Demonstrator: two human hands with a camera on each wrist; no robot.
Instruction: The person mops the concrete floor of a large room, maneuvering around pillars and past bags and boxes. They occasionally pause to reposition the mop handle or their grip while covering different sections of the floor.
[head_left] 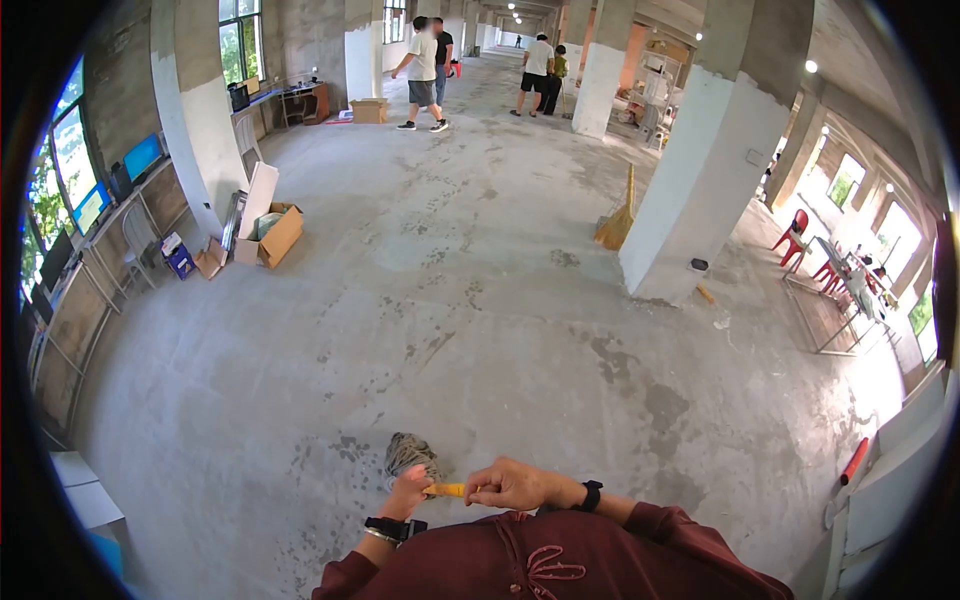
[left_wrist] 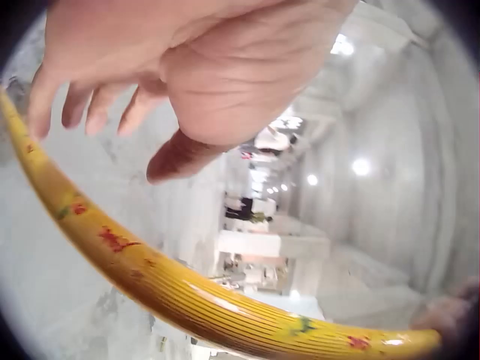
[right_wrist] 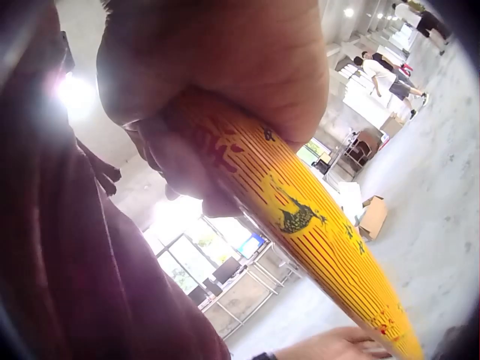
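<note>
A mop with a grey string head (head_left: 408, 453) stands on the concrete floor in front of me. Its yellow striped handle (left_wrist: 187, 296), marked with red and green patterns, runs up toward my body. My right hand (head_left: 520, 484) grips the upper end of this handle, its fingers wrapped round it in the right wrist view. Lower down, my left hand (head_left: 407, 492) is beside the handle. In the left wrist view its thumb stands apart and its fingers extend loosely, one fingertip right at the handle's edge. The mop head is partly hidden behind the left hand.
A broom (head_left: 620, 215) leans at a white-based pillar (head_left: 690, 180) ahead on the right. Open cardboard boxes (head_left: 275, 238) stand on the left near desks with monitors. Several people walk or stand farther off. A red tube (head_left: 854, 461) lies at the right. Damp patches mark the floor.
</note>
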